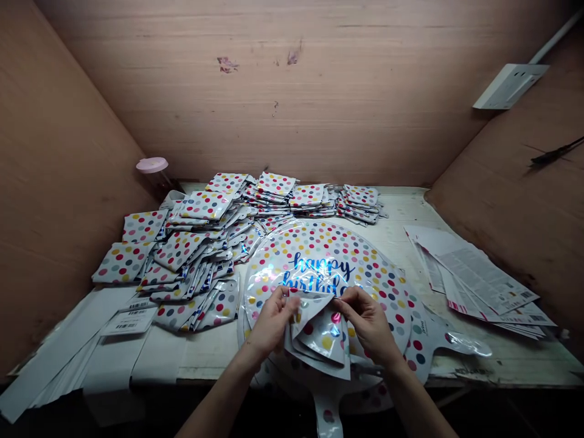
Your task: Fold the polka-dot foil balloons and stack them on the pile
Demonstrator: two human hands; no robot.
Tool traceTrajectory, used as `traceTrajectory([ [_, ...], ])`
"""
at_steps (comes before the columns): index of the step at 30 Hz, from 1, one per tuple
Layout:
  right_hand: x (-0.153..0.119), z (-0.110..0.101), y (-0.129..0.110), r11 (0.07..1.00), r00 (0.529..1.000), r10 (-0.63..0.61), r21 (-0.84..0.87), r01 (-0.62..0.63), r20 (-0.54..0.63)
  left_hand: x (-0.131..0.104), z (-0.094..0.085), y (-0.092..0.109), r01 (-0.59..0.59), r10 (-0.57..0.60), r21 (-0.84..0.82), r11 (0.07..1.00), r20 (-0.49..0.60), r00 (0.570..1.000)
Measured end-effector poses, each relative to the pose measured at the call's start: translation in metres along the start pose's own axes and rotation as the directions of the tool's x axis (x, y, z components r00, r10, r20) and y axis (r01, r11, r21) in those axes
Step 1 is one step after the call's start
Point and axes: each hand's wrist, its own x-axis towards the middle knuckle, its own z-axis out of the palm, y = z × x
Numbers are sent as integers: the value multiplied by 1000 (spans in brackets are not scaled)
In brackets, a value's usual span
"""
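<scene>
Between my hands is a partly folded foil balloon (319, 337), white with coloured dots, its folded layers hanging toward the table's front edge. My left hand (276, 316) pinches its upper left corner, the fingers closed. The fingers of my right hand (367, 322) are pinched on its upper right corner. Beneath lies a pile of flat round foil balloons (269, 261), dotted and printed "happy birthday" in blue. One balloon's tail (327, 413) hangs over the front edge, and another tail (465, 342) points right.
Folded dotted balloons (182, 255) are heaped at left, with more stacks (274, 185) along the back wall. Printed cards (479, 280) lie at right. Paper strips and barcode labels (130, 321) sit at front left. A pink-lidded cup (152, 173) stands in the back left corner.
</scene>
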Motion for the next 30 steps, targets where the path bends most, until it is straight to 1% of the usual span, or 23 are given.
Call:
traceTrajectory([
  [2,5,-8,-2,999,997,-32,-37,35,69,-3,0,-1,29,-30,17,999,92,995],
  [3,8,-12,-5,998,992,-31,-56,38,122,-4,2,-1,24,-28,38,999,115,993],
  [5,15,-18,-12,992,974,7,-127,22,226,-7,5,-2,0,-10,88,996,117,993],
  [8,27,-18,-21,941,926,111,-339,19,360,-8,9,-2,-18,-6,168,986,147,989],
  [10,31,-14,-25,894,889,139,-441,77,436,-10,7,-2,-8,-34,219,976,186,982],
  [11,31,-13,-27,871,888,110,-474,130,447,-11,4,-2,7,-51,244,970,174,983],
  [12,29,-11,-29,840,902,42,-504,201,430,-12,1,-2,24,-59,264,964,126,990],
  [13,25,-10,-31,791,918,-75,-537,293,389,-14,-3,-1,37,-51,267,963,44,998],
  [14,20,-8,-32,715,909,-227,-573,400,350,-16,-7,0,54,-43,241,969,-50,998],
  [15,13,-6,-32,612,861,-382,-606,508,335,-18,-10,0,74,-52,178,981,-124,991],
  [16,6,-2,-30,492,784,-500,-624,608,369,-20,-13,0,96,-82,82,992,-157,984],
  [17,-2,1,-26,371,692,-566,-611,699,448,-21,-14,-1,114,-118,-30,993,-147,982],
  [18,-9,6,-21,266,603,-580,-572,776,548,-22,-14,-3,127,-142,-133,983,-108,984],
  [19,-15,11,-14,193,529,-559,-521,832,638,-21,-13,-8,132,-149,-203,970,-72,986],
  [20,-20,16,-7,162,488,-526,-480,862,697,-18,-12,-15,117,-135,-232,966,-65,989],
  [21,-23,21,1,170,485,-497,-468,867,719,-16,-10,-23,83,-105,-223,971,-90,990],
  [22,-25,26,8,206,519,-472,-482,851,713,-13,-9,-31,49,-74,-186,981,-128,989],
  [24,-26,36,20,299,658,-395,-587,752,642,-7,-8,-48,6,-21,-75,997,-196,980],
  [25,-24,42,25,325,729,-347,-653,684,591,-6,-9,-54,-9,6,-12,1000,-228,974],
  [26,-21,49,29,327,787,-301,-717,615,538,-5,-10,-58,-20,30,43,999,-252,967],
  [27,-17,56,34,312,826,-266,-766,562,497,-4,-12,-60,-20,40,80,997,-260,965],
  [28,-12,63,39,292,849,-236,-799,526,472,-3,-14,-60,-10,33,93,996,-249,968],
  [30,-3,75,50,264,867,-182,-826,498,464,-2,-17,-56,33,-18,73,997,-189,982],
])
